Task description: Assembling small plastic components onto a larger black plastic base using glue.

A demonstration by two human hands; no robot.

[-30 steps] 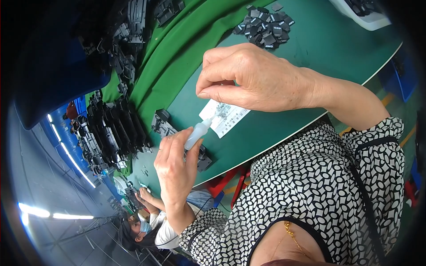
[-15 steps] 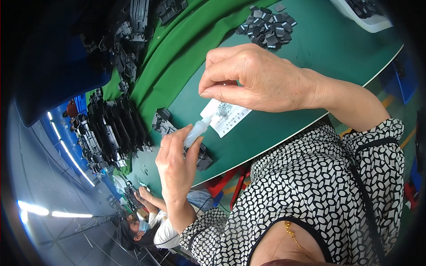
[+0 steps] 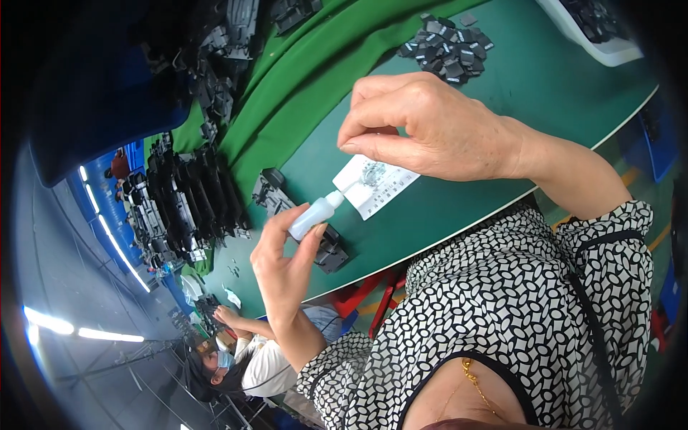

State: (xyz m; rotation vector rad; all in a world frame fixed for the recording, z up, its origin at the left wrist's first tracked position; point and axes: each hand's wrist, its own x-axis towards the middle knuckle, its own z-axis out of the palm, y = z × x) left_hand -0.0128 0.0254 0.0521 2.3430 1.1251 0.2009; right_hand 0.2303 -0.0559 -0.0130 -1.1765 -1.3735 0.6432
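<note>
1. Head view: the translucent white bottle [image 3: 313, 217] has shifted back from the white paper slip [image 3: 370, 205]; half a second ago its tip overlapped the slip, and now it shows just beside the left edge.
2. Your left hand [image 3: 279, 271] grasps the bottle between thumb and forefinger, over the black plastic part [image 3: 271, 188] lying on the green tabletop [image 3: 559, 100].
3. Your right hand [image 3: 438, 132] keeps thumb and forefinger pinched together above the slip; whether anything is between them, I cannot tell.
4. Small grey bits [image 3: 373, 174] remain clustered on the slip.
5. My reading: you have eased the bottle clear of the bits, leaving your right hand unobstructed access to them.
</note>
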